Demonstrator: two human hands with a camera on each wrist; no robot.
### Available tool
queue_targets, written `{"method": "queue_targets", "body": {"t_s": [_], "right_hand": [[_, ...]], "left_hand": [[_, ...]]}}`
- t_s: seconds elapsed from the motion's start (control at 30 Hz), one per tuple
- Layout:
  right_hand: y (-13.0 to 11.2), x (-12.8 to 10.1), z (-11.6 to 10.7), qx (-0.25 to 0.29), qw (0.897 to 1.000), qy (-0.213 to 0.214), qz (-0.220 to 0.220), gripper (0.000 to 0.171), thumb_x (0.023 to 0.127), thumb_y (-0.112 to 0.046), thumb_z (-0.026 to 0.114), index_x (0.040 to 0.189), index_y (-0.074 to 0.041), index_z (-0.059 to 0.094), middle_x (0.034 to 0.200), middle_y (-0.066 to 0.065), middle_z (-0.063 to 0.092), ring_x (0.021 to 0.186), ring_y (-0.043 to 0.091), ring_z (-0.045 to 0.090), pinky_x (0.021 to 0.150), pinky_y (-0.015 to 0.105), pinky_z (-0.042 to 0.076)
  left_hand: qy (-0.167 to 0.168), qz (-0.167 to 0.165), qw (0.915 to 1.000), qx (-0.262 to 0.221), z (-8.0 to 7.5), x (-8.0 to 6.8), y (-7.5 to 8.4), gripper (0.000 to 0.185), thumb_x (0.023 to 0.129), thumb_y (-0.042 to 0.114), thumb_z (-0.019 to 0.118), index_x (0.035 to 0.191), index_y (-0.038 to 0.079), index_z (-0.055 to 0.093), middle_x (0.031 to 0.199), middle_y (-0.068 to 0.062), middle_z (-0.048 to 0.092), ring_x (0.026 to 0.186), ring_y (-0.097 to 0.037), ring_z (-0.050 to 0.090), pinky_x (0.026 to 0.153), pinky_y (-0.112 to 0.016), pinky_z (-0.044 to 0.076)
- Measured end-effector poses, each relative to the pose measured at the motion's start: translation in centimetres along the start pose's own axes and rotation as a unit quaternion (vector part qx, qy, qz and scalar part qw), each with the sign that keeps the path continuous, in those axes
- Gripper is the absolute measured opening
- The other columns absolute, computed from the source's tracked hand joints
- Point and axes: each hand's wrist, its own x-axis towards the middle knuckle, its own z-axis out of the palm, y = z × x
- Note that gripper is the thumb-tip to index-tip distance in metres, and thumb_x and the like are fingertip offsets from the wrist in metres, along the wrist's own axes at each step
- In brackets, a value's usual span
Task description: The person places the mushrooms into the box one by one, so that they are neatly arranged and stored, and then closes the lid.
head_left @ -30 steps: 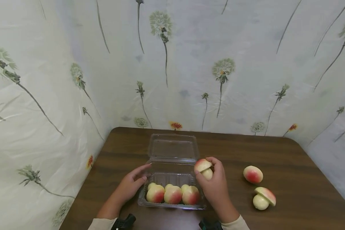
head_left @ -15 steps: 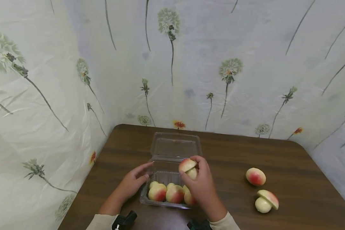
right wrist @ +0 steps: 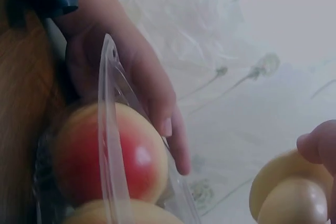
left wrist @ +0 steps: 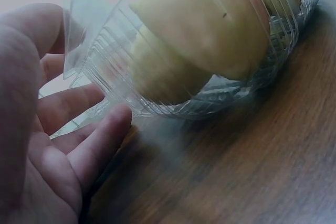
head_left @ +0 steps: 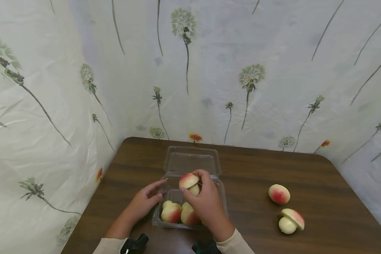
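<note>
A clear plastic clamshell box (head_left: 220, 192) lies open on the brown table (head_left: 320, 176), its lid (head_left: 192, 160) folded back toward the wall. Red-and-cream peach-shaped buns (head_left: 171, 213) fill its front row. My right hand (head_left: 203, 201) holds a mushroom-shaped bun (head_left: 189, 183) over the back left of the box; the same bun (right wrist: 289, 195) shows in the right wrist view. My left hand (head_left: 146, 201) rests with straight fingers against the box's left wall (left wrist: 173, 103), fingers (left wrist: 100, 140) touching the plastic.
A peach-shaped bun (head_left: 279, 194) and a second mushroom-shaped bun (head_left: 291, 220) lie on the table to the right of the box. Flower-printed sheeting (head_left: 209, 70) walls in the table at the back and left.
My right hand has carried the mushroom-shaped bun leftward, from the box's right rim to above its back left part. The left hand has stayed at the box's left wall.
</note>
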Motion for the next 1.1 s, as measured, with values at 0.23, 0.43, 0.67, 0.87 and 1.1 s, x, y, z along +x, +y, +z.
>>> {"method": "queue_targets", "body": {"t_s": [0.23, 0.43, 0.67, 0.87, 1.1], "right_hand": [[-0.4, 0.4, 1.3, -0.024, 1.000, 0.000, -0.013, 0.054, 0.080, -0.042, 0.076, 0.121, -0.025, 0.046, 0.109, -0.004, 0.056, 0.087, 0.012, 0.059, 0.068, 0.026, 0.052], [-0.4, 0.9, 2.3, -0.034, 0.999, -0.006, -0.005, 0.057, 0.079, -0.047, 0.075, 0.123, -0.026, 0.045, 0.110, -0.003, 0.054, 0.081, 0.013, 0.058, 0.061, 0.027, 0.052], [0.2, 1.2, 3.5, -0.051, 0.998, -0.022, 0.008, 0.056, 0.080, -0.044, 0.075, 0.123, -0.022, 0.046, 0.109, -0.001, 0.054, 0.080, 0.013, 0.057, 0.060, 0.026, 0.051], [0.7, 1.4, 4.3, -0.090, 0.996, -0.015, -0.007, 0.054, 0.079, -0.043, 0.075, 0.119, -0.021, 0.046, 0.110, -0.002, 0.049, 0.087, 0.014, 0.053, 0.067, 0.026, 0.049], [0.9, 1.4, 4.6, -0.116, 0.993, -0.027, 0.009, 0.054, 0.080, -0.042, 0.074, 0.120, -0.017, 0.048, 0.108, -0.001, 0.054, 0.082, 0.015, 0.054, 0.063, 0.028, 0.047]], "left_hand": [[-0.003, 0.005, 1.0000, 0.000, -0.3, 0.1, -0.2, 0.046, 0.098, 0.008, 0.053, 0.143, 0.010, 0.045, 0.148, -0.007, 0.044, 0.127, -0.034, 0.050, 0.092, -0.020, 0.045], [0.009, -0.002, 0.9997, 0.021, -0.3, 0.2, -0.4, 0.044, 0.097, 0.011, 0.056, 0.140, 0.017, 0.050, 0.145, -0.003, 0.047, 0.124, -0.030, 0.052, 0.092, -0.025, 0.047], [0.018, -0.001, 0.9987, 0.049, -0.4, 0.8, -3.0, 0.042, 0.097, 0.022, 0.058, 0.136, 0.035, 0.051, 0.144, 0.009, 0.046, 0.125, -0.019, 0.052, 0.095, -0.030, 0.046], [0.021, 0.018, 0.9989, 0.037, -0.4, 1.2, -3.3, 0.042, 0.095, 0.022, 0.060, 0.134, 0.036, 0.052, 0.142, 0.008, 0.048, 0.122, -0.016, 0.054, 0.096, -0.027, 0.045], [0.013, 0.008, 0.9996, 0.022, -0.3, 1.0, -2.5, 0.046, 0.096, 0.011, 0.056, 0.140, 0.024, 0.049, 0.146, 0.002, 0.046, 0.128, -0.021, 0.050, 0.099, -0.023, 0.042]]}}
